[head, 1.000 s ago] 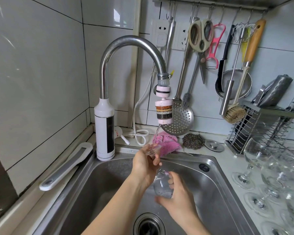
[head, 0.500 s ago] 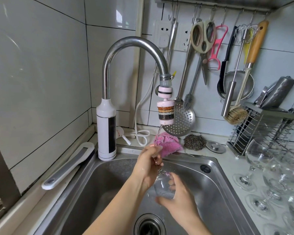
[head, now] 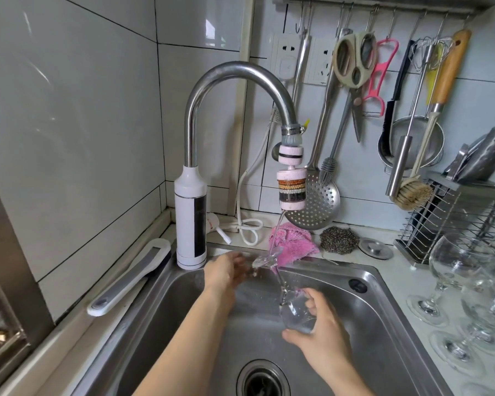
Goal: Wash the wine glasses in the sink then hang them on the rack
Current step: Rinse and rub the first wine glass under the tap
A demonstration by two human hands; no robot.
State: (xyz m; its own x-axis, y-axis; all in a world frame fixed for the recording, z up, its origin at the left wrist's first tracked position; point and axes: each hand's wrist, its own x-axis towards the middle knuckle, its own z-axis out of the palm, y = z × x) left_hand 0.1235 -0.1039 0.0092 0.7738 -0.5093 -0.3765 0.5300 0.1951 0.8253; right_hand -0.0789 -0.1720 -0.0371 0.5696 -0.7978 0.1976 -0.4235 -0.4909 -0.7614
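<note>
Right hand [head: 326, 342] is clamped around the bowl of a wine glass [head: 295, 321] over the sink [head: 383, 305]. The stem tilts up and left, with the foot under the tap [head: 191, 124] stream. Left hand [head: 226, 271] is blurred beside the foot; its finger position cannot be told. More glasses [head: 455, 270] stand on the right worktop [head: 403, 268].

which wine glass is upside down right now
The wine glass gripped by the right hand over the sink: bowl down, foot up under the water. The counter glasses stand upright.
</note>
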